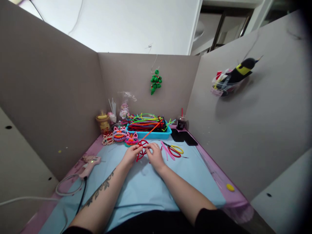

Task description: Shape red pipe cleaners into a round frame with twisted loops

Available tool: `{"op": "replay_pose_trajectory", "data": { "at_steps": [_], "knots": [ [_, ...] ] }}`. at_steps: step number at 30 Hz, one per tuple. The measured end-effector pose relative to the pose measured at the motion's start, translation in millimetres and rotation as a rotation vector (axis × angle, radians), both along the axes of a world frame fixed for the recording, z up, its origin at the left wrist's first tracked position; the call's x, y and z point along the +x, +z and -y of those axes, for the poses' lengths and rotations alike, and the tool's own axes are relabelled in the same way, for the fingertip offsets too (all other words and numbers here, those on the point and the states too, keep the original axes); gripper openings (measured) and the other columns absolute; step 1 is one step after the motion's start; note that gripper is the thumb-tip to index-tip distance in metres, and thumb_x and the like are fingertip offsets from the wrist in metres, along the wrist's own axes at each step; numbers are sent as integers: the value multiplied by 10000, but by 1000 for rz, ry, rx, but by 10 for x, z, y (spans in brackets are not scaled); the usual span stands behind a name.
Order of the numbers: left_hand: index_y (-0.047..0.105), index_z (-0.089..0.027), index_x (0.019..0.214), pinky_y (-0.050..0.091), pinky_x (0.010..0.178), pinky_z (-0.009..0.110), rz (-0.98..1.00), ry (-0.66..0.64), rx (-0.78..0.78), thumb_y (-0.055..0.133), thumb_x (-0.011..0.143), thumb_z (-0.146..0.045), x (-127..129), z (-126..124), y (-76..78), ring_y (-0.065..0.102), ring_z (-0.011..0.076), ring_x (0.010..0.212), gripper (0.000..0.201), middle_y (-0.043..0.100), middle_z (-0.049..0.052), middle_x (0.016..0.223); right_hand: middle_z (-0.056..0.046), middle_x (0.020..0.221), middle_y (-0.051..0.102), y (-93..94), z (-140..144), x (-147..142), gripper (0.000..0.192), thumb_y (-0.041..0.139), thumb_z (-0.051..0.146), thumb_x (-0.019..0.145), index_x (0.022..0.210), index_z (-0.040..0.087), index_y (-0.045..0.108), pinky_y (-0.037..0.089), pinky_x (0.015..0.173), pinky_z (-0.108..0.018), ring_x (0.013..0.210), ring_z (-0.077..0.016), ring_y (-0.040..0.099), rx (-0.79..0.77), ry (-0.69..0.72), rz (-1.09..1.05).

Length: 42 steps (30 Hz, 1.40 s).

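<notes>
Two bare forearms are seen nearest, the left one tattooed, stretched over a light blue mat (146,185). The left hand (131,154) and the right hand (154,155) are brought together at the middle of the mat, and a red pipe-cleaner shape (142,147) is pinched between the fingers of both; it is held just above the mat. At the left edge a pink glue gun (90,162) is laid, with its cable. Just right of the hands, scissors (173,150) with red and yellow handles are placed beside pink strips. Further back, a blue tray (149,134) filled with coloured pipe cleaners is found, with small lion-head figures (124,135) to its left. On the back wall a green ornament (155,82) is hung.
</notes>
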<state>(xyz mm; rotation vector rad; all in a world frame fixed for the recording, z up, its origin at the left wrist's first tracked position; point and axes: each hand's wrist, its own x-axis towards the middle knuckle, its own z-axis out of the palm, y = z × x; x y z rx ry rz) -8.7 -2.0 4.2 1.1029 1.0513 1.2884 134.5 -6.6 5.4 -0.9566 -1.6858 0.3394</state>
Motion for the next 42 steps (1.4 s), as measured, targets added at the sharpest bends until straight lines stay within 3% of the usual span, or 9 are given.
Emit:
{"op": "replay_pose_trajectory", "data": {
  "at_steps": [7,20,32,42],
  "knots": [
    [573,-138,682,236,449,189,-18,-13,-1,709,575,-429,15,27,15,391,62,477,338,512,-21,583,-10,722,556,-13,-12,-3,12,536,207,738,734,202,546,403,707,-303,743,-174,501,-36,-18,-24],
    [552,-154,623,168,438,206,-117,-52,8,692,585,-469,-19,33,57,281,47,432,347,410,-58,507,-26,769,620,-11,-20,13,103,521,188,769,762,205,622,417,757,-309,815,-177,531,-16,60,-2],
    [560,-149,637,157,435,208,-102,-76,-6,684,609,-450,6,50,39,263,43,434,326,403,-58,520,-39,787,654,-12,1,22,126,556,194,756,808,212,670,454,775,-323,814,-184,560,-17,38,-93],
    [582,-128,639,187,442,199,-169,-29,52,676,611,-430,-26,22,44,287,43,433,318,486,-43,517,-46,854,626,-82,-81,-28,100,630,220,698,775,218,692,423,847,-344,883,-189,555,-180,149,-220]
  ]
}}
